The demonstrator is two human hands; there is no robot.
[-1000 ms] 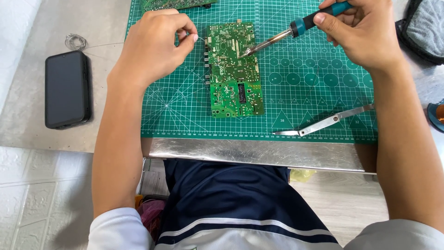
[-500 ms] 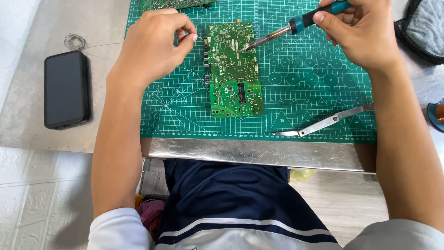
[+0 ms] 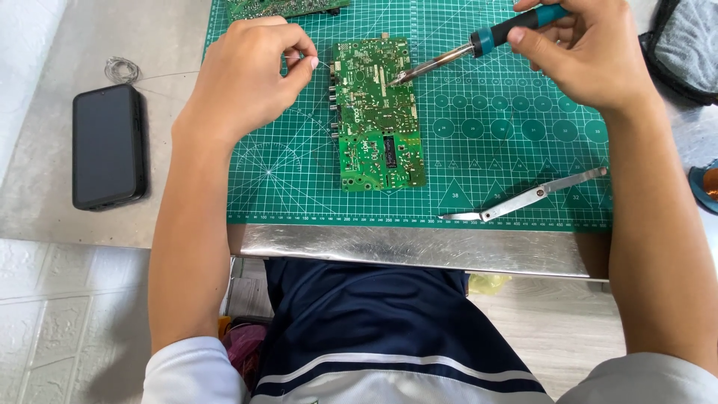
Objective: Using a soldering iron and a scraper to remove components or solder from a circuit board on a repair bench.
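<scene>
The right hand [image 3: 591, 60] gripped a soldering iron [image 3: 479, 49] over the green board [image 3: 378, 112]. The left hand [image 3: 247, 75] pinched thin wire [image 3: 323, 64]. Tweezers [image 3: 523, 200] lay lower right, a phone [image 3: 107, 146] far left.

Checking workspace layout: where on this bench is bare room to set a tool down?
Bare mat lies between circuit board and tweezers; bare metal between phone and mat's left edge. Crowded around the board top, where both hands and soldering iron meet.
</scene>
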